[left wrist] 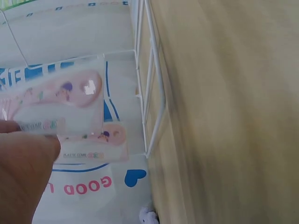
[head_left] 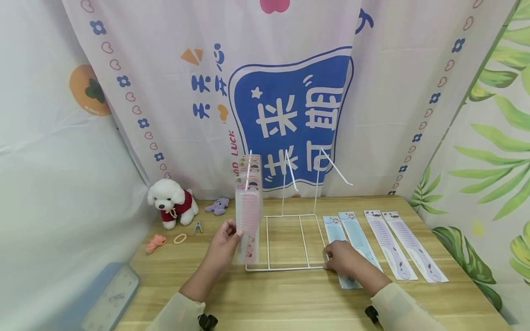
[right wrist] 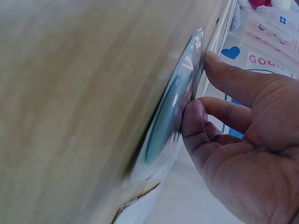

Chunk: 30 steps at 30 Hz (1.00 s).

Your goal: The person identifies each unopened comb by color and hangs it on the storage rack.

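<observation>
Pink comb packs [head_left: 248, 207] hang upright on the leftmost hook of the white wire rack [head_left: 285, 241], long axis vertical, handle ends down, card tops up at the hook. Your left hand [head_left: 225, 241] pinches the front pack at its left edge, thumb and fingers closed on the sleeve; the left wrist view shows the pack face-on against the backdrop. Keep that pinch light and steady so the pack hangs plumb and does not swing.

Your right hand [head_left: 341, 257] rests on the near end of a blue comb pack [head_left: 341, 248] lying flat on the desk [head_left: 290, 299] just right of the rack base. Its fingers curl at the pack's edge, lifting it slightly. Long axis runs away from you, card top far. Get fingertips fully under the edge before lifting; the sleeve looks slippery.
</observation>
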{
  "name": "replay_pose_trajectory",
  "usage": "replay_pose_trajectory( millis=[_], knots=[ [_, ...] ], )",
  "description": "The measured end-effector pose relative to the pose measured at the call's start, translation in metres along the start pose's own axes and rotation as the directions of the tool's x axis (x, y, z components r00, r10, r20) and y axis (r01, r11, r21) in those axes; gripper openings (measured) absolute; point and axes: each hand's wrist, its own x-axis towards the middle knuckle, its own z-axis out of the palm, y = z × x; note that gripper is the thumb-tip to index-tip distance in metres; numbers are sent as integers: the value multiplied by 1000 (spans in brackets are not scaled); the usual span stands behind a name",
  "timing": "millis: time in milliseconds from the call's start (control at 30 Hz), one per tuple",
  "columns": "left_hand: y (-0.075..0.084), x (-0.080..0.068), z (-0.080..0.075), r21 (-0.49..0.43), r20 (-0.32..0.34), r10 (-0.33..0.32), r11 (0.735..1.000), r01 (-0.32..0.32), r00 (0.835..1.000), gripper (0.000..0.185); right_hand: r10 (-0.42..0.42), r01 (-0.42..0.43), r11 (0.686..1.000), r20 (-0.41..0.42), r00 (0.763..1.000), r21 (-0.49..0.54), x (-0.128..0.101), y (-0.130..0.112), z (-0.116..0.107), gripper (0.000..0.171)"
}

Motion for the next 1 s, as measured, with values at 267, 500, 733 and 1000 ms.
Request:
replay_pose_trajectory(
  millis=[267, 500, 733, 1000],
  knots=[
    [1, 27, 9, 0, -118, 18, 1000, -18, 993, 16, 1, -1, 1000, -3, 1000, 1, 0, 0, -1, 50],
    [-9, 46, 9, -4, -135, 32, 999, -33, 990, 17, 3, -3, 1000, 0, 1000, 18, 1, 1, 1, 52],
    [-13, 58, 8, 41, -162, 45, 998, -39, 986, 17, 18, -18, 1000, 4, 1000, 3, 1, 1, 1, 50],
    [-20, 72, 6, 81, -183, 71, 995, -57, 981, 19, 13, -13, 1000, -1, 1000, -2, 2, 1, 0, 49]
  ],
)
